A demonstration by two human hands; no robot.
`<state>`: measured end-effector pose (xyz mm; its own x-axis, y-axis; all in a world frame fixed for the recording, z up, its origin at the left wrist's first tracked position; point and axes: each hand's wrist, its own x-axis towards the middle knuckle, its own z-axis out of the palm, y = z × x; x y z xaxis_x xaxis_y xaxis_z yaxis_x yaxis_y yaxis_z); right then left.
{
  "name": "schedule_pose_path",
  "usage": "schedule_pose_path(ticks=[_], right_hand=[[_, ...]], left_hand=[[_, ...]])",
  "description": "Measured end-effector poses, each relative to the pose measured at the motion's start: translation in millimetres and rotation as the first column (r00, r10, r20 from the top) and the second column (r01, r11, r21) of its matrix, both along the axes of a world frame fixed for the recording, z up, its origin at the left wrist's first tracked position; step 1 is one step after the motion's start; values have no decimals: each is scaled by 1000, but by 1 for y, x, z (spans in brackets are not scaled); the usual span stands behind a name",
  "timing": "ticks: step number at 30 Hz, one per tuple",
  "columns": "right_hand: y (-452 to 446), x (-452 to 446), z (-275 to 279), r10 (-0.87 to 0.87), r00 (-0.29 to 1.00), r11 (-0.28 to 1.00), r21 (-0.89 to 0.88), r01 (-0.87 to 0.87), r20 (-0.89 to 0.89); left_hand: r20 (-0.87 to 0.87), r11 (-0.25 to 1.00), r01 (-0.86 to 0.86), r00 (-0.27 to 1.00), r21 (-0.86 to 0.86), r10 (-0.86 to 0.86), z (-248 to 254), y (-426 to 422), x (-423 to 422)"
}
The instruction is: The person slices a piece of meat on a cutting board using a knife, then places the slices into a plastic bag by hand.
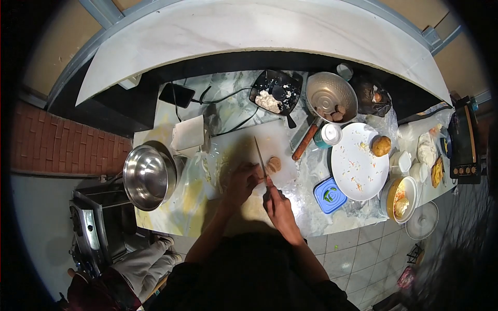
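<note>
A pale cutting board (pixel 233 141) lies on the marble-patterned table in front of me. My right hand (pixel 278 207) is closed round the handle of a knife (pixel 260 155), whose blade points away from me across the board. Just left of the blade, my left hand (pixel 243 184) has its fingers bent together over the board; what they hold, if anything, is hidden. Brown round slices (pixel 274 164) lie right beside the blade, on its right side.
Left: steel bowl (pixel 148 177), white box (pixel 189 136). Behind: black dish (pixel 276 93), pan (pixel 332 96) with its handle toward me. Right: white plate (pixel 358 166) with a potato (pixel 381 146), blue lid (pixel 330 195), tub (pixel 402 199). Another person's legs (pixel 148 269) show lower left.
</note>
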<state>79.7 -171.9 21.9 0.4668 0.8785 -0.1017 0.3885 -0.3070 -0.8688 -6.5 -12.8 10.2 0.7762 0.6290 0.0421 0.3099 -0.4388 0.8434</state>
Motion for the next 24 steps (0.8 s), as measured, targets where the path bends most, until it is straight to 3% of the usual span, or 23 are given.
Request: schedule_pose_path(ticks=[2,5,16,24], right_hand=[[1,-2,1,-1,1000,1000,18,1,2],[2,-1,0,-1,1000,1000,21,1,4],[2,-3,6,13,999,998,69,-15,38],[3,-9,2,30,998,999,-19,-29,47]], left_hand=[[-30,993,35,999,-110,-38,5,2,1],[70,999,-7,998,-33,9,5,-1,2],[68,995,-77,994,-62,81,7,-5,4],[86,992,-92,991,-81,99,-5,-4,5]])
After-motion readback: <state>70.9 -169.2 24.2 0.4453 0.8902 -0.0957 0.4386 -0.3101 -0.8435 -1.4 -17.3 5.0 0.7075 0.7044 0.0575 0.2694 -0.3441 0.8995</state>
